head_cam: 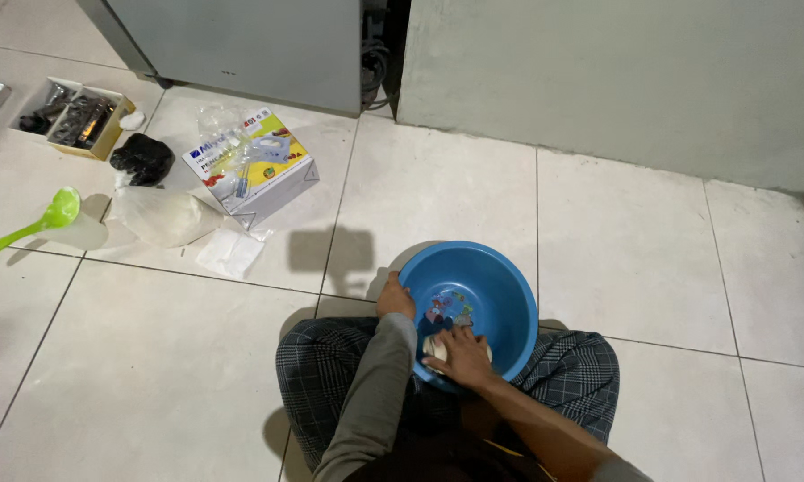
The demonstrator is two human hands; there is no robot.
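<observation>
A round blue plastic basin with a coloured picture on its bottom stands on the tiled floor in front of my crossed legs in checked trousers. My left hand grips the basin's near left rim. My right hand is inside the basin at its near side, pressed on a pale lump of dough that shows only partly under my fingers.
On the floor at the left lie a cardboard appliance box, a clear bag of white powder, a black bag, a green scoop in a cup and an open yellow box. A grey cabinet and wall stand behind.
</observation>
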